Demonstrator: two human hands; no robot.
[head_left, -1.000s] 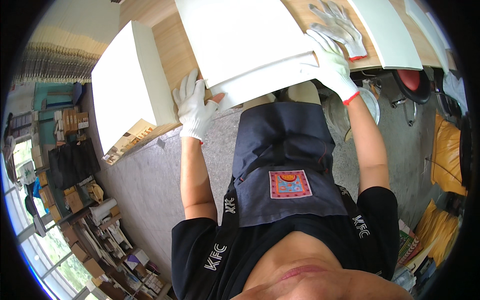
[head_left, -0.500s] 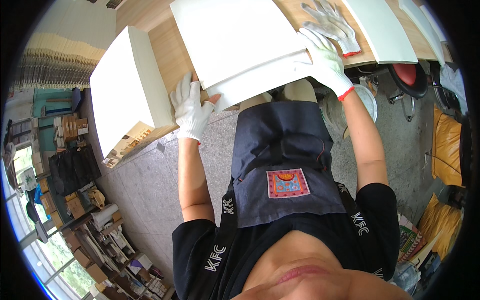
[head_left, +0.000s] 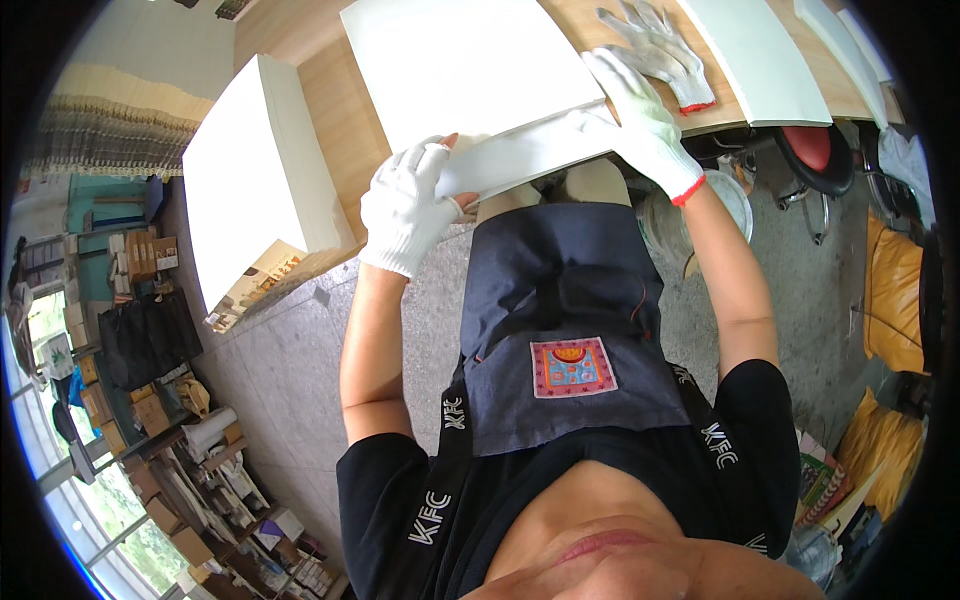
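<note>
- Sheet [head_left: 470, 70]: large, white, flat on the table [head_left: 335, 110], near edge folded into a flap [head_left: 525, 155] that overhangs the table's front edge, just above the apron.
- Left hand [head_left: 408, 205], in a white glove: fingers closed on the flap's left end, thumb on top, seemingly to keep the fold tight at that corner.
- Right hand [head_left: 635, 115], gloved too, red cuff: fingers spread fairly wide and pressed flat along the fold's right part, probably to crease it and stop the sheet from sliding.
- Both forearms reaching up from the lower edge, either side of the dark apron [head_left: 565, 330] with its small coloured patch.
- Spare glove [head_left: 660, 50]: lying loose on the table just beyond the right hand, apart from it.
- White stack [head_left: 250, 170]: thick block at the table's left end, near the left hand but not touching it, likely kept within reach.
- More white sheets [head_left: 760, 55] farther right on the table.
- Table: light wood, smooth.
- Floor [head_left: 270, 370]: grey concrete; red stool [head_left: 812, 150] at right, yellow bags [head_left: 895, 290] beyond.
- Far left: cluttered shelves [head_left: 130, 380] with boxes, windows [head_left: 40, 330] behind.
</note>
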